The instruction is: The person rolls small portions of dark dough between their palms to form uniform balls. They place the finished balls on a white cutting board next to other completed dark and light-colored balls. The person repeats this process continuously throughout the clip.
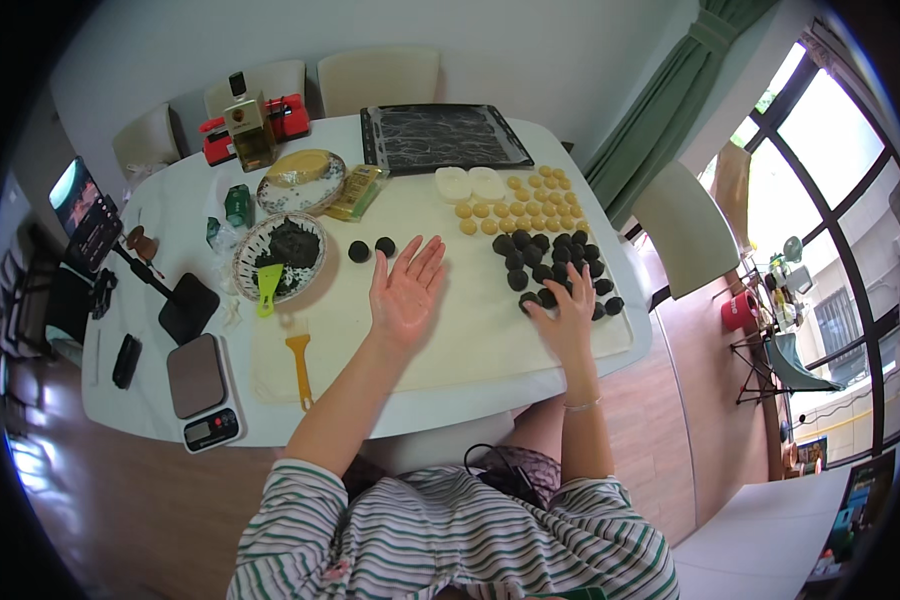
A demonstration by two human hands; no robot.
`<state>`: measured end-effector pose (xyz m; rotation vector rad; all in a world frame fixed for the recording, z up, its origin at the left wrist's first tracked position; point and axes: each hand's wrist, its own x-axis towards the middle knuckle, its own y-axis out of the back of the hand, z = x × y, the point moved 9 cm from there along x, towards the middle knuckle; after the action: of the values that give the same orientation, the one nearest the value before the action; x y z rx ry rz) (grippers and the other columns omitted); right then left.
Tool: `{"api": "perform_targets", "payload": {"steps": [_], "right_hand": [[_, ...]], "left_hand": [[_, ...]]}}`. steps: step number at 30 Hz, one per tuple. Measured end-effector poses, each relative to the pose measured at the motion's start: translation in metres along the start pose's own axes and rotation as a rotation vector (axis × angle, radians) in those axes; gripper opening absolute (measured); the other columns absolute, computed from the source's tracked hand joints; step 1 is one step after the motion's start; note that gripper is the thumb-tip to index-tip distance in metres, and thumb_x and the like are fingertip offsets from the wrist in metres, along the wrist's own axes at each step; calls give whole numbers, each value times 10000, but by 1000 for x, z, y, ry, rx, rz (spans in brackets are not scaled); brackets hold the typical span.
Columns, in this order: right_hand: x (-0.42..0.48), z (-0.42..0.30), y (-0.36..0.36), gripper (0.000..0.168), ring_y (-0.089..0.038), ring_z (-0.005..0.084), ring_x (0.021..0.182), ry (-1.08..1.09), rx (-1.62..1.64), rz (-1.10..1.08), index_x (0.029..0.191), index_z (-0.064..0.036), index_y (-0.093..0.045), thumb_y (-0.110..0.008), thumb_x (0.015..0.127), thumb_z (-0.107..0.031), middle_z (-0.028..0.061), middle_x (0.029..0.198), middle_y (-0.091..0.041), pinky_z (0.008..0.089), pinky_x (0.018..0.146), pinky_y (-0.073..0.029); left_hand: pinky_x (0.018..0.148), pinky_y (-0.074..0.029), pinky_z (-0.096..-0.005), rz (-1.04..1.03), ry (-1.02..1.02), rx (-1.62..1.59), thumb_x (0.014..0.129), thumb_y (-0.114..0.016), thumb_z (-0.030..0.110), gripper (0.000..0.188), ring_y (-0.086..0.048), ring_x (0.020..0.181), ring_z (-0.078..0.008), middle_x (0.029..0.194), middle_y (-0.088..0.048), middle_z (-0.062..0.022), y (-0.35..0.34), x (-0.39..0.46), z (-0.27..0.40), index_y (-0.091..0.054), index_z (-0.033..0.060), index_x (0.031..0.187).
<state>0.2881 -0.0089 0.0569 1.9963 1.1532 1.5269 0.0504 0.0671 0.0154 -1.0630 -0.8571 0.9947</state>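
My left hand (408, 291) lies palm up above the cream mat (450, 360), fingers apart and nothing in it. Two black dough balls (359, 251) sit just beyond its thumb. Over at the right, my right hand (566, 306) reaches into a group of black dough balls (517, 280), fingers spread; its thumb and fingertips are at balls in the near rows, and whether it grips one is unclear. Rows of small yellow balls (467, 226) lie behind the black ones. A patterned bowl (316, 277) at the left holds black dough and a green scraper (268, 289).
A lined baking tray (450, 135) stands at the back, near white molds (469, 184). An orange spatula (300, 367), a kitchen scale (197, 379), a phone on a stand (82, 214), a plate (300, 199) with yellow dough, a packet (356, 193) and a glass bottle (250, 135) occupy the left.
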Motion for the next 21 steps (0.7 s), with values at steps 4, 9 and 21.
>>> {"api": "perform_targets", "payload": {"steps": [4, 9, 21], "right_hand": [[-13, -7, -11, 337, -169, 375, 1429, 63, -61, -92, 993, -93, -681, -793, 704, -223, 150, 1457, -356, 629, 1111, -113], [-5, -42, -7, 310, -139, 364, 1441, 143, -78, -151, 918, -75, -687, -801, 664, -210, 123, 1474, -349, 640, 1116, -61], [36, -172, -61, 287, -178, 333, 1436, 462, 434, -456, 1000, -142, -695, -750, 741, -253, 61, 1452, -401, 640, 1118, -28]], "left_hand": [[1117, -310, -405, -35, 85, 5, 977, -394, 517, 638, -400, 1330, -271, 1406, -435, -183, -1, -6, -20, -385, 13, 1368], [1058, -374, -439, 107, 146, 87, 976, -381, 531, 620, -471, 1274, -287, 1357, -495, -175, 19, -15, -32, -445, 22, 1324], [684, -512, -314, 200, 215, 157, 950, -450, 560, 538, -618, 865, -213, 954, -619, -125, 53, -5, -27, -582, 40, 904]]}}
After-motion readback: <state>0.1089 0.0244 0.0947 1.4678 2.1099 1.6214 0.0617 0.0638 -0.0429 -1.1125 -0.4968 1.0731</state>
